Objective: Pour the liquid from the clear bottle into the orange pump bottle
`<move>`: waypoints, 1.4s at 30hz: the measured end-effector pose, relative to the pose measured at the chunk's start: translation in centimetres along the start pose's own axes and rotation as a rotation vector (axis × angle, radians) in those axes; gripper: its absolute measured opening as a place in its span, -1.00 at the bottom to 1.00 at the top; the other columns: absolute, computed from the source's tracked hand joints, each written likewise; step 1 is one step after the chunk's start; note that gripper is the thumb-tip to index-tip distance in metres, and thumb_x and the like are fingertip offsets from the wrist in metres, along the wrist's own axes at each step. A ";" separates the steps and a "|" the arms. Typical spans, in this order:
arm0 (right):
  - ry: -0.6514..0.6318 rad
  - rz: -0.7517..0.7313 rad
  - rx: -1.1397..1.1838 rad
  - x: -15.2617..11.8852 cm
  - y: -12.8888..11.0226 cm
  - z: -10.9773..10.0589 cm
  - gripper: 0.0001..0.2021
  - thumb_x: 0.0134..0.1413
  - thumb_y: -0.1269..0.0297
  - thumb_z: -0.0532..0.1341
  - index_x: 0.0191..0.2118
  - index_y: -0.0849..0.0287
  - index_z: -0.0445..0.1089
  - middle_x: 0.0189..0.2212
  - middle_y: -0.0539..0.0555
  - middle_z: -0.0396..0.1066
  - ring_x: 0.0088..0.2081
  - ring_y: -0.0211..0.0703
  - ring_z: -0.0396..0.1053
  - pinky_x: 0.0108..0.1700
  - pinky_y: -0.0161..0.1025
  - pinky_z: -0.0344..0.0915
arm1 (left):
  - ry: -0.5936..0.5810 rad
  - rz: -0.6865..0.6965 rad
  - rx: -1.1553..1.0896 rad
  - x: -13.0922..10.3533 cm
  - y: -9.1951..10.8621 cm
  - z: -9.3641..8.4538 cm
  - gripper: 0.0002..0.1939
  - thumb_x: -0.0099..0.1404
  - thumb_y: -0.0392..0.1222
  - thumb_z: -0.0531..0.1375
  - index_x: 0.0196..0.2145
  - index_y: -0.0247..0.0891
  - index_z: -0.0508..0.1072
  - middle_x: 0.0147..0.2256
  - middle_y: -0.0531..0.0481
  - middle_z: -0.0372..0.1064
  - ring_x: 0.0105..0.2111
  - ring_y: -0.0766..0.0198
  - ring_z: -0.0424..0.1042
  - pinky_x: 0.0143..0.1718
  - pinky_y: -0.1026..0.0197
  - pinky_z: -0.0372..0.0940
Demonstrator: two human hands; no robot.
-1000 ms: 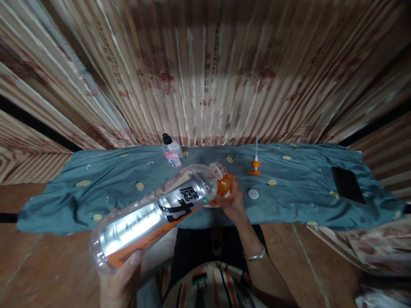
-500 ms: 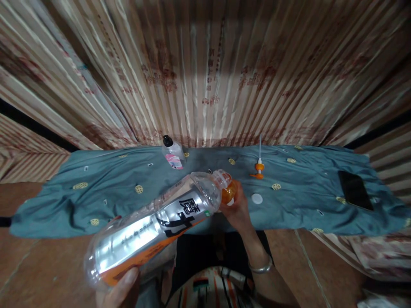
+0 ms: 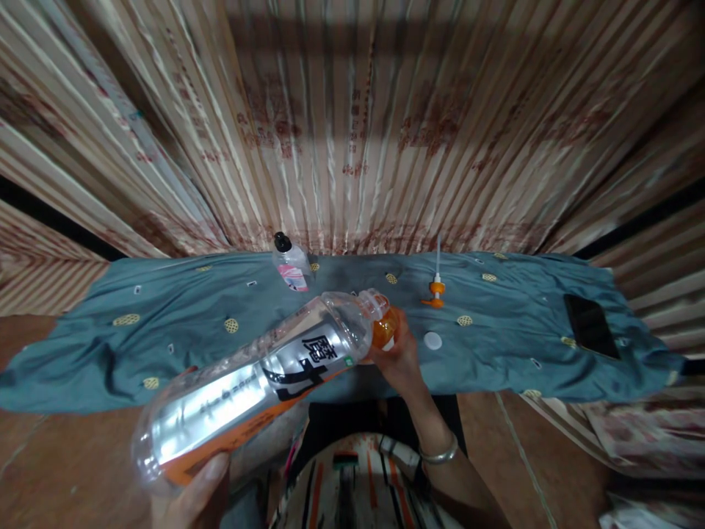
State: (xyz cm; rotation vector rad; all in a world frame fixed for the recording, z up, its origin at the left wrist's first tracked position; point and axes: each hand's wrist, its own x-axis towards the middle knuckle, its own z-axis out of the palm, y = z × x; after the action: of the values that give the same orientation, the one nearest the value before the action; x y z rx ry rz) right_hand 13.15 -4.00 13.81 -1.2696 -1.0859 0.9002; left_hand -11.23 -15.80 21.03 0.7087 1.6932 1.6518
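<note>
A large clear bottle (image 3: 247, 382) with a silver and orange label is tilted, its open neck up and to the right. My left hand (image 3: 195, 492) is wrapped round its base, thumb on the label. Under and beside the bottle's mouth, my right hand (image 3: 399, 356) grips a small orange container (image 3: 384, 328), mostly hidden by the fingers and the neck. The mouth overlaps the container's top; whether they touch I cannot tell. An orange pump head (image 3: 437, 290) with a pale tube lies on the cloth beyond my right hand, and a white disc (image 3: 432, 340) lies nearer.
A blue-green patterned cloth (image 3: 203, 301) covers the table. A clear bottle with a black cap and pink label (image 3: 293, 268) stands at the back. At the right lies a dark phone (image 3: 592, 325). A striped curtain (image 3: 352, 132) hangs behind the table.
The whole view has shifted a little, so the table things appear slightly further left. Both hands keep their holds, and the large bottle stays tilted much as before.
</note>
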 end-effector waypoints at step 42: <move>0.004 0.022 -0.086 0.6 -0.3 0.2 -0.48 -0.13 0.19 0.52 0.02 -0.02 0.49 -0.15 0.01 0.77 -0.15 0.08 0.77 -0.11 -0.10 0.71 | -0.018 0.129 -0.126 2.9 -0.6 1.0 -0.03 -0.26 0.18 0.69 0.15 -0.03 0.63 0.05 -0.11 0.68 0.19 -0.22 0.64 0.23 -0.10 0.59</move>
State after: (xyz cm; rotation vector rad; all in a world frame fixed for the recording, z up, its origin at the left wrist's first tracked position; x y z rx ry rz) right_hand 13.10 -3.35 14.13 -1.3561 -1.1196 0.8743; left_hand -12.24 -12.96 20.23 0.7829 1.5433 1.8174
